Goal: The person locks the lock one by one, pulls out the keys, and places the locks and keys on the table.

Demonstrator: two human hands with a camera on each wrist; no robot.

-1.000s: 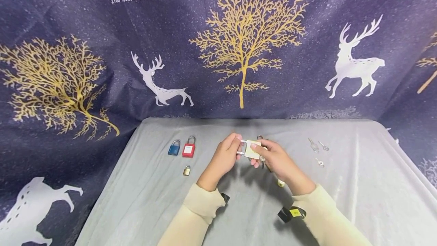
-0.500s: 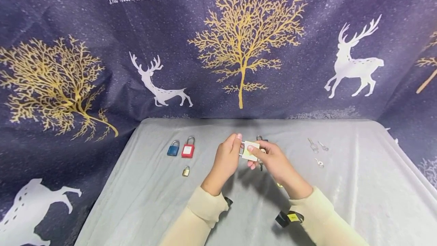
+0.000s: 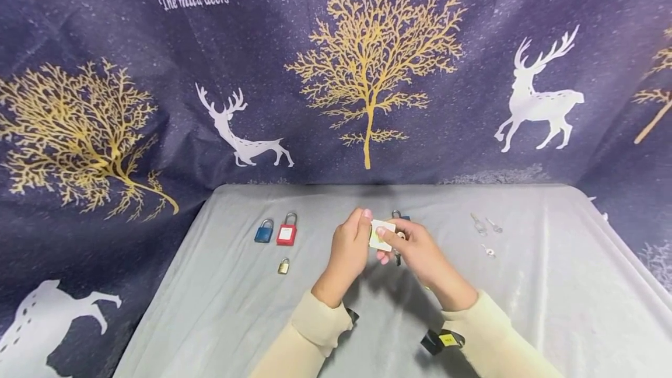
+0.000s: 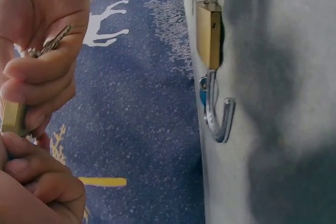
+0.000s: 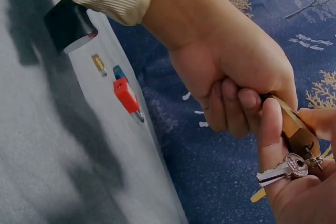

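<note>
Right of the red padlock [image 3: 286, 233], both hands grip a brass padlock [image 3: 381, 234].
Left hand [image 3: 349, 248] fingers curl round its shackle end; right hand [image 3: 416, 247] pinches body and keys [image 5: 283, 170], likely closing it.

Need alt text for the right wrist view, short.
Left hand grips a brass padlock while the right hand holds its body, keys dangling in the palm. Behind, red, blue and small brass padlocks lie on grey cloth.

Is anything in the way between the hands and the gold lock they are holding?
No. Both hands already have it: the left hand grips one end of the brass padlock, and the right hand pinches its body, with keys tucked in the same grip. Nothing sits between them.
</note>
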